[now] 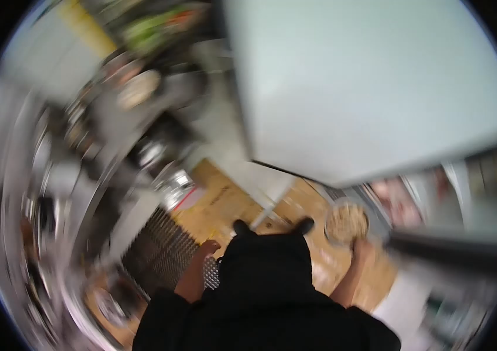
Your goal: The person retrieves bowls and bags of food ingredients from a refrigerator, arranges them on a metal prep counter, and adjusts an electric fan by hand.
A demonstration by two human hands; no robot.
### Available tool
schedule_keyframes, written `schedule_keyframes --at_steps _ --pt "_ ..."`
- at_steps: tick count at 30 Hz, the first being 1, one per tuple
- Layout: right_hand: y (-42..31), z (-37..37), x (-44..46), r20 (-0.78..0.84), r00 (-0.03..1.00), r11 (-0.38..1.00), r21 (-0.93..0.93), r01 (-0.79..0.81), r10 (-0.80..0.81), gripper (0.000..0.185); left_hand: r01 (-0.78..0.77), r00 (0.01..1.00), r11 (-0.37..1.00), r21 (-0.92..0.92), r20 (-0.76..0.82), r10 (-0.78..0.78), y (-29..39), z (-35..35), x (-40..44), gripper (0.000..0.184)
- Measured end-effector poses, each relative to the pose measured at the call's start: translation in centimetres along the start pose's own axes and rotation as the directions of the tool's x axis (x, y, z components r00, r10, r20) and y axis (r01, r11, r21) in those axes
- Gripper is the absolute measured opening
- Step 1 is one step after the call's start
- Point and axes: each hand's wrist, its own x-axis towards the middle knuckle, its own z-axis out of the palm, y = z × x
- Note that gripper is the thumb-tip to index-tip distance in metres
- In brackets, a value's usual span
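My right hand [363, 250] grips the near edge of a round bowl [347, 222] filled with pale beige pieces of food; motion blur hides what the food is. The bowl is beside the lower edge of a large white panel [371, 88] that looks like an open fridge door. On the other side of my body, my left hand [206, 250] hangs low over a dark ridged mat [163, 248]. Its fingers look loosely apart and nothing shows in them, though they are blurred.
An open compartment [398, 202] at the right holds white-walled containers, one with pinkish food. To the left, a metal counter [99, 169] carries blurred pans and dishes. A shiny foil-like package [173, 186] lies near the tan floor [225, 190]. My dark shoes [302, 226] show below.
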Motion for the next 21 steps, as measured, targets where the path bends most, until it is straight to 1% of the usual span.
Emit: schedule_keyframes --at_steps 1,2,3,4,5,6,7,8,9,10,11,12,13,14,15,16,17,18,19,20,21 --pt "-2.3 3.6 -1.9 0.023 1.0 0.993 0.114 -0.007 0.005 0.022 0.153 0.987 0.985 -0.078 -0.039 -0.157 -0.8 -0.1 -1.5 0.031" --pt "-2.8 6.5 -2.7 0.132 0.989 0.997 -0.047 -0.055 0.061 0.017 0.413 0.908 0.888 -0.2 0.014 -0.419 -2.8 1.8 -1.7 0.029" --pt "-5.6 8.7 -4.4 0.283 0.959 0.976 -0.213 0.046 0.017 0.015 0.499 0.755 0.627 -0.598 -0.054 -0.653 2.0 -4.4 -4.7 0.029" --pt "-9.3 11.5 -7.4 0.281 0.955 0.96 -0.225 0.165 -0.098 0.017 0.499 0.693 0.575 -0.649 -0.1 -0.714 3.0 -6.8 -6.5 0.029" --pt "-10.7 15.4 -7.1 0.348 0.901 0.916 -0.206 0.344 -0.26 0.016 0.405 0.619 0.366 -0.838 -0.044 -0.785 3.3 -8.4 -7.6 0.028" --pt "-11.4 18.9 -7.1 0.394 0.829 0.852 -0.176 0.492 -0.397 0.016 0.267 0.572 0.151 -0.952 0.03 -0.82 2.9 -9.0 -8.6 0.027" --pt "-14.0 21.8 -7.0 0.563 0.722 0.803 -0.16 0.573 -0.402 0.016 0.197 0.536 0.298 -0.934 -0.152 -0.83 2.0 -8.4 -10.1 0.027" --pt "-18.1 26.0 -8.1 0.708 0.602 0.752 -0.152 0.641 -0.37 0.016 0.184 0.527 0.275 -0.944 -0.141 -0.838 0.1 -7.2 -11.3 0.027" --pt "-23.0 28.7 -11.5 0.742 0.56 0.809 -0.04 0.586 -0.369 0.015 0.157 0.416 0.355 -0.921 -0.264 -0.87 -1.0 -5.9 -12.2 0.027" --pt "-25.6 32.7 -12.3 0.79 0.481 0.861 0.112 0.496 -0.379 0.014 0.14 0.292 0.438 -0.888 -0.386 -0.875 -1.7 -5.0 -13.1 0.027" --pt "-28.8 36.4 -14.5 0.772 0.429 0.82 0.199 0.537 -0.469 0.014 0.061 0.231 0.295 -0.953 -0.274 -0.934 -1.7 -3.6 -13.8 0.023" --pt "-33.1 39.3 -17.0 0.85 0.362 0.816 0.126 0.564 -0.382 0.012 -0.027 0.18 0.149 -0.988 -0.152 -0.972 -1.4 -2.0 -14.5 0.021" --pt "-36.3 42.8 -19.6 0.851 0.343 0.815 0.157 0.557 -0.398 0.009 -0.042 0.152 -0.01 -0.999 0.004 -0.988 -0.4 -1.2 -15.0 0.023" --pt "-39.4 45.7 -22.7 0.88 0.307 0.885 0.223 0.408 -0.364 0.007 -0.062 0.127 -0.169 -0.984 0.161 -0.979 0.8 0.0 -15.4 0.024" --pt "-42.0 48.6 -25.9 0.89 0.288 0.915 0.263 0.305 -0.353 0.005 0.188 0.199 0.081 -0.979 -0.043 -0.979 1.3 3.1 -15.7 0.018" --pt "-43.6 53.4 -27.3 0.9 0.209 0.908 0.325 0.263 -0.383 0.002 0.399 0.261 0.336 -0.853 -0.245 -0.934 1.8 6.0 -16.0 0.012" --pt "-45.4 57.1 -29.3 0.911 0.149 0.92 0.364 0.145 -0.384 0.005 0.546 0.304 0.46 -0.7 -0.345 -0.888 3.9 7.0 -16.4 0.013" --pt "-47.3 60.5 -31.7 0.916 0.086 0.92 0.391 0.021 -0.392 0.008 0.317 0.267 -0.04 -0.947 0.13 -0.955 3.3 13.0 -14.7 0.012" --pt "-49.1 64.2 -33.8 0.93 0.09 0.934 0.357 0.001 -0.356 0.011 0.125 0.22 -0.41 -0.904 0.428 -0.877 5.9 11.3 -14.1 0.015" --pt "-50.7 67.8 -35.7 0.944 0.093 0.947 0.321 -0.021 -0.318 0.013 -0.105 0.151 -0.7 -0.707 0.684 -0.714 9.1 8.7 -13.8 0.019" --pt "-51.2 72.1 -37.7 0.949 0.082 0.951 0.307 -0.036 -0.304 0.013 -0.304 0.243 -0.734 -0.607 0.696 -0.676 10.3 11.3 -12.2 0.023"
